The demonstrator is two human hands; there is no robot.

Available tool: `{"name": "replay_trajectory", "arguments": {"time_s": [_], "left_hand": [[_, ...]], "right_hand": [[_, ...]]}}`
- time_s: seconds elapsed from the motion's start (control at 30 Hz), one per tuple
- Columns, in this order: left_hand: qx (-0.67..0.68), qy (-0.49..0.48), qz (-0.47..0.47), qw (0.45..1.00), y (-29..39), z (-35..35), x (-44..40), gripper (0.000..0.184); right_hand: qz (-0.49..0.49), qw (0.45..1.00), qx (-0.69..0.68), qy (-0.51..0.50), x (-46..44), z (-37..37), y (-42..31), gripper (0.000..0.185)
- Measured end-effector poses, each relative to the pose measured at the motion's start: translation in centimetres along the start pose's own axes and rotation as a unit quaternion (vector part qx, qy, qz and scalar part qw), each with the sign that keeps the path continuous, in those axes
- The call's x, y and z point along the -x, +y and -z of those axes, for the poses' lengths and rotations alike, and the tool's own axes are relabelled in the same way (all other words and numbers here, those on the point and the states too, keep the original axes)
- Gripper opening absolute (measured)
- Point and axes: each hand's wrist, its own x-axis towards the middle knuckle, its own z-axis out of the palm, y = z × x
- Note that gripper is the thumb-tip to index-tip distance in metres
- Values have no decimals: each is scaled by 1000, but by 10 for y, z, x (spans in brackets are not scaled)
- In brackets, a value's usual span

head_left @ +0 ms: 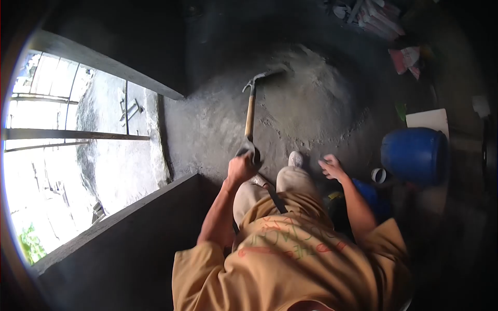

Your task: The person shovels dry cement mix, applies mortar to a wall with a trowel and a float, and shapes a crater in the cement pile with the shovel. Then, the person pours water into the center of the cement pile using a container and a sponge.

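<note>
My left hand (242,167) is closed around the D-shaped grip of a shovel (250,118) with a wooden shaft. The shaft runs away from me, and the dark blade lies at the left edge of a low grey heap of sand- or cement-like powder (316,98), partly lost in shadow. To the right of my legs, my right hand (331,167) hangs in the air, holding nothing visible, its fingers loosely bent and a little apart. My shoes (295,159) stand just before the near edge of the heap.
On the right lie a blue barrel (415,156), a white board (429,122) and a small white cup-like container (378,175). Bags (378,19) are stacked at the far right, with a red-and-white bag (406,60) nearer. A low wall (119,220) and a bright opening flank me on the left.
</note>
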Motion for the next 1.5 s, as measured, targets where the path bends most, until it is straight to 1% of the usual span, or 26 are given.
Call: {"name": "replay_trajectory", "arguments": {"time_s": [0.07,0.13,0.17,0.27,0.3,0.33,0.37,0.4,0.43,0.47,0.53,0.63,0.67,0.73,0.8,0.83,0.87,0.93,1.03,1.07,1.13,1.2,1.27,1.33,1.43,1.5], "left_hand": [[-37,-10,52,998,28,16,-37,36],[-37,5,57,998,38,42,-78,38],[-40,27,48,998,46,62,-101,39],[-62,98,36,993,44,90,-167,41],[-54,115,34,991,49,101,-184,42],[-48,130,36,990,53,111,-198,42],[-88,126,24,988,42,110,-215,35],[-128,124,9,984,34,108,-231,29],[-85,124,48,987,55,122,-236,18],[-88,125,47,987,54,120,-244,18],[-150,134,-93,975,42,123,-268,11],[2,82,-30,996,69,147,-285,8],[-21,91,-115,989,48,142,-301,11],[211,50,-15,976,66,164,-306,18],[297,-19,0,955,43,170,-318,24],[330,-44,37,942,44,184,-316,25],[282,-18,11,959,31,191,-319,30],[311,-36,58,948,13,226,-321,33],[382,35,53,922,-47,265,-354,29],[422,52,81,901,-68,287,-374,24],[477,57,108,870,-93,345,-414,24],[463,47,92,880,-91,400,-443,25],[449,27,90,889,-90,438,-469,27],[422,35,78,903,-103,457,-496,27],[410,46,65,909,-123,482,-540,26],[415,30,-36,909,-145,483,-578,24]], "right_hand": [[-15,997,-2,79,43,42,53,55],[-56,979,-137,139,94,67,85,51],[-83,959,-221,160,102,77,112,53],[-130,933,-283,183,97,93,210,53],[-55,893,-443,59,92,94,253,53],[18,810,-582,-69,80,87,284,53],[-50,816,-576,-2,56,73,309,45],[-54,815,-577,-6,44,67,292,45],[-112,910,-398,13,19,55,252,41],[-165,965,-203,33,8,42,209,37],[-149,963,-216,68,-7,29,144,33],[-85,969,-207,101,-49,37,59,28],[-56,974,-192,105,-61,40,34,27],[-10,985,-141,94,-68,60,-22,26],[110,986,-62,104,-68,78,-85,24],[86,987,-92,96,-59,86,-124,24],[61,987,-122,87,-50,90,-165,23],[106,976,-154,116,-45,93,-220,22],[118,950,-220,189,-40,63,-294,21],[123,949,-217,192,-49,47,-304,21],[35,937,-241,252,-78,7,-310,27],[49,958,-184,214,-99,-41,-287,31],[-85,970,-174,144,-99,-86,-299,38],[-117,969,-160,144,-103,-127,-291,27],[-160,951,-231,130,-124,-156,-297,27],[-170,935,-287,119,-151,-158,-310,28]]}}
